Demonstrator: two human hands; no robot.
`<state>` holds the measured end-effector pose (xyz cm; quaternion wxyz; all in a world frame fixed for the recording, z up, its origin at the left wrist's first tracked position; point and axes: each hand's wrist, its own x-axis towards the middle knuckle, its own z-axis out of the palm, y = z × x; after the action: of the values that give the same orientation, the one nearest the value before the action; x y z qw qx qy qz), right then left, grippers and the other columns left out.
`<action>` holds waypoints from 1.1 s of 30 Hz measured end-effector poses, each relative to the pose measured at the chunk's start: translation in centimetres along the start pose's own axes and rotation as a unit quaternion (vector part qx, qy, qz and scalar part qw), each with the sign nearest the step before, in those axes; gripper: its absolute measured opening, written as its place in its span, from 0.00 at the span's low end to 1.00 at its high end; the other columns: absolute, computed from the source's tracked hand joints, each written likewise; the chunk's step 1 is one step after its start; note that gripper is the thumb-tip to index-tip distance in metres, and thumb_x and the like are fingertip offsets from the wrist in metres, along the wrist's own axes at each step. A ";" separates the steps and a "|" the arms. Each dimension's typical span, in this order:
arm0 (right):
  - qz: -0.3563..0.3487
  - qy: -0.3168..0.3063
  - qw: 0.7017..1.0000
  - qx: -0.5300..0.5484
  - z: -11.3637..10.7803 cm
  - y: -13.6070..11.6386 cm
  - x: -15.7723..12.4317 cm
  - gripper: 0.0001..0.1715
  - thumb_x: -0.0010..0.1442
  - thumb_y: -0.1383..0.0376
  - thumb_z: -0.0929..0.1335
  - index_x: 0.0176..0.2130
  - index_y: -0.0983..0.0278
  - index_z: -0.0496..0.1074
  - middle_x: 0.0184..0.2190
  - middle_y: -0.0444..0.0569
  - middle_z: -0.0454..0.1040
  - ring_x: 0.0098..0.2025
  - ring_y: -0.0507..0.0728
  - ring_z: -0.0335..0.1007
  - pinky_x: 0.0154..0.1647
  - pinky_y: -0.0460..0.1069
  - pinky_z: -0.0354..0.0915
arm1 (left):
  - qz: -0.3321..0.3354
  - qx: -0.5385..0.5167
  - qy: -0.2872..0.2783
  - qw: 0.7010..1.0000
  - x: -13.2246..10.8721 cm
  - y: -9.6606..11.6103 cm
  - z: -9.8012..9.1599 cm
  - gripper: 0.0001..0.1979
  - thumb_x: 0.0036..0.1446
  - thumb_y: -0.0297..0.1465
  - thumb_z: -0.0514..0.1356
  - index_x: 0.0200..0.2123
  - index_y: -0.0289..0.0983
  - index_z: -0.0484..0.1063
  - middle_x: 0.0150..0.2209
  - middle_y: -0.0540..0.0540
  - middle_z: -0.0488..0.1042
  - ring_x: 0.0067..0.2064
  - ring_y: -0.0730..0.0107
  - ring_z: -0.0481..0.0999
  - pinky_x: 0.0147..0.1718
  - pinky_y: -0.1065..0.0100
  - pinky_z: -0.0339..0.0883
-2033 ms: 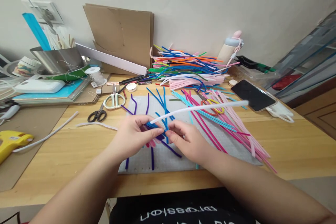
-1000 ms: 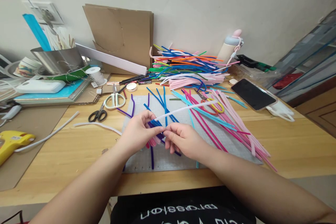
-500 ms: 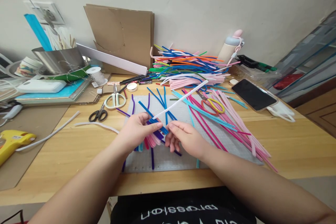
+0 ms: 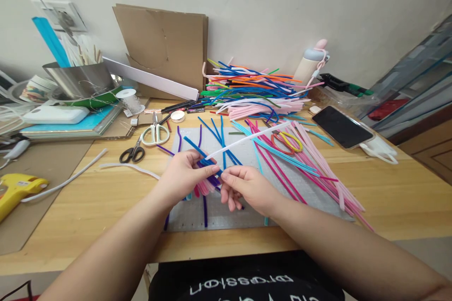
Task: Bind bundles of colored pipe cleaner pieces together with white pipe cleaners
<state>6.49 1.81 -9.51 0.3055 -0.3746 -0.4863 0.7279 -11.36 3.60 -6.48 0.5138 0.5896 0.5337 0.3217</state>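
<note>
My left hand (image 4: 185,171) is closed around a bundle of bent pipe cleaners (image 4: 205,187) in pink, purple and light blue, partly covered by my fingers. A blue pipe cleaner (image 4: 192,145) runs slantwise across the bundle under my left thumb. From the same grip a long white pipe cleaner (image 4: 249,140) sticks out up to the right. The thumb and fingers of my right hand (image 4: 247,187) pinch the blue pipe cleaner's lower end, close to my left thumb. Both hands are above the grey cutting mat (image 4: 229,221), where loose purple and blue pipe cleaners lie.
Pink and light-blue pipe cleaners (image 4: 282,155) cover the mat's right side, with red-yellow scissors (image 4: 291,142) among them. A multicoloured heap (image 4: 254,89) lies behind. Two scissors (image 4: 155,135) and a yellow glue gun (image 4: 21,188) are left; a phone (image 4: 342,127) lies right.
The white pipe cleaner's far end has swung down and to the right. My right hand has shifted slightly left, nearer my left thumb. My left hand is nearly still.
</note>
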 end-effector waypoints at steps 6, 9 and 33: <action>-0.020 0.015 1.000 -0.001 0.0 0.1 0.0 0.19 0.57 0.53 0.67 0.27 0.66 0.67 0.20 0.44 0.74 0.15 0.46 0.66 0.14 0.40 0.56 | 0.010 -0.026 -0.011 1.000 -0.1 0.2 -0.1 0.19 0.45 0.40 0.67 0.36 0.32 0.73 0.29 0.44 0.78 0.29 0.64 0.77 0.26 0.68 0.70; -0.026 0.031 0.999 0.010 0.0 0.1 0.1 0.18 0.58 0.54 0.66 0.27 0.66 0.67 0.19 0.44 0.73 0.15 0.46 0.66 0.14 0.41 0.56 | 0.017 -0.022 -0.033 0.999 -0.1 0.4 -0.4 0.17 0.50 0.41 0.64 0.34 0.33 0.72 0.29 0.44 0.78 0.29 0.66 0.77 0.27 0.68 0.70; -0.396 0.172 0.741 -0.514 -0.4 -2.0 -2.2 0.09 0.63 0.66 0.62 0.35 0.64 0.71 0.36 0.53 0.75 0.40 0.59 0.68 0.44 0.55 0.60 | 0.028 0.110 -0.061 0.992 -0.4 0.8 0.1 0.13 0.52 0.38 0.61 0.22 0.35 0.71 0.16 0.53 0.68 0.19 0.76 0.65 0.19 0.74 0.56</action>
<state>8.20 0.89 -7.15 0.4052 -0.3673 -0.8306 0.1047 -11.15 3.24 -5.63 0.4681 0.6756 0.5170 0.2391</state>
